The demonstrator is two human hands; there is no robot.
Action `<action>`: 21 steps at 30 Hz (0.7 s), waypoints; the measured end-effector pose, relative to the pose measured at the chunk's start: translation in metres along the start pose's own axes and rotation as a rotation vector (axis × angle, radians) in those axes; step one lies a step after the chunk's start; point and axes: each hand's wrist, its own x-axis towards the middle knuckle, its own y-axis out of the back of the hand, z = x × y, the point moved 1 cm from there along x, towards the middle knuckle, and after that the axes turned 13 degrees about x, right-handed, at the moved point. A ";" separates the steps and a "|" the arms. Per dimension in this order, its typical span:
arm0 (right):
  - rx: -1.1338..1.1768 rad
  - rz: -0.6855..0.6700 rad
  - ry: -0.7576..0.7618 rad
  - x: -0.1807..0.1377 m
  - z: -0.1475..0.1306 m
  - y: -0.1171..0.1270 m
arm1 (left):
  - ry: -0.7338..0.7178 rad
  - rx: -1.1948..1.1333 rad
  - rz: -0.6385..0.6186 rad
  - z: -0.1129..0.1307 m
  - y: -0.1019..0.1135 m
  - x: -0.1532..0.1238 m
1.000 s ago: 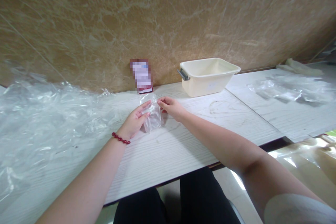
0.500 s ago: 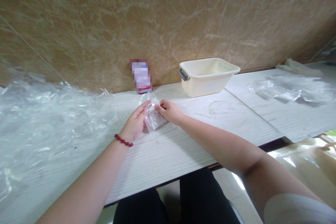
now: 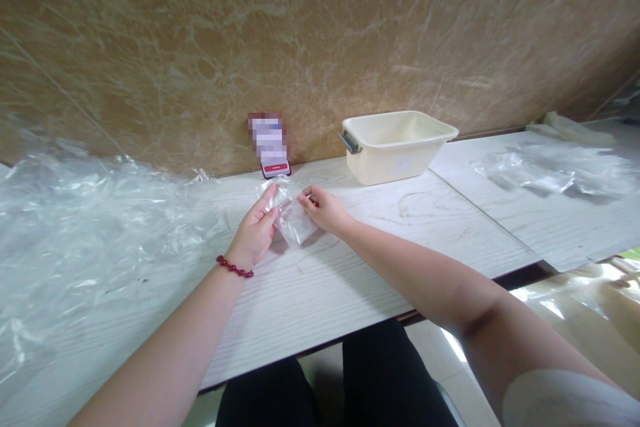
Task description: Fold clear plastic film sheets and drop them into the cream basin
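Observation:
A small clear plastic bag is held between my two hands, just above the white wood-grain table. My left hand, with a dark red bead bracelet at its wrist, grips the bag's left side between thumb and fingers. On the other side, my right hand pinches the bag near its upper right edge with thumb and forefinger. Whether anything lies inside the bag I cannot make out. Right behind the bag, a phone with a blurred screen leans against the wall.
A cream plastic tub with a grey handle stands by the marbled wall. Many clear plastic bags are heaped on the left of the table. More clear bags lie at the right, beyond a table seam.
The bag has tilted and spread a little between my hands, and its lower end has risen slightly. My left fingers have shifted a bit left, and more of the phone's lower screen shows.

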 end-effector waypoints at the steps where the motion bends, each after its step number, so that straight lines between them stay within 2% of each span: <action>1: 0.014 0.000 -0.017 0.000 0.000 0.000 | 0.003 0.008 -0.031 -0.001 0.000 0.000; 5: 0.067 0.014 -0.049 0.000 0.001 0.001 | 0.017 0.015 -0.171 -0.007 -0.001 -0.002; 10: 0.057 0.031 -0.023 0.001 0.000 0.003 | -0.009 -0.009 -0.181 -0.008 0.000 -0.002; 12: 0.083 -0.027 -0.064 0.001 -0.001 0.005 | -0.009 -0.001 -0.178 -0.006 0.000 -0.002; 16: 0.175 -0.209 -0.254 0.002 -0.002 0.011 | 0.006 0.080 -0.214 -0.003 -0.002 -0.003; 21: 0.257 -0.215 -0.318 0.004 0.000 0.017 | -0.022 0.225 -0.240 -0.005 -0.003 -0.003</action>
